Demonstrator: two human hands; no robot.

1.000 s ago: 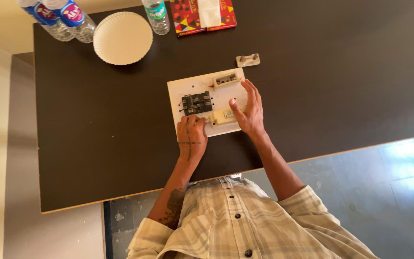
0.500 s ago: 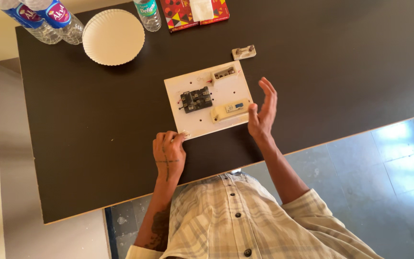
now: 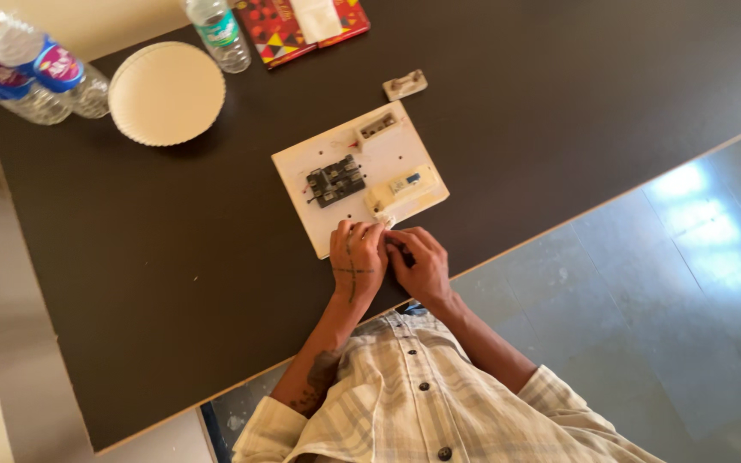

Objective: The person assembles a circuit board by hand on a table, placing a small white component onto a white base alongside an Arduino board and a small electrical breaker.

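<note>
Both hands (image 3: 392,261) meet at white board's (image 3: 405,141) near edge

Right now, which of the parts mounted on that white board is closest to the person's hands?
The cream oblong block at the white board's near right corner, just beyond both hands' fingertips. The black part sits mid-board, and the small grey piece lies at the far edge.

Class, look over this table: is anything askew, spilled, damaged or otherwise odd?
Nothing is spilled or visibly broken. The white board lies skewed to the table edge, and one small part sits loose beyond it. Both hands meet at the board's near edge.
</note>
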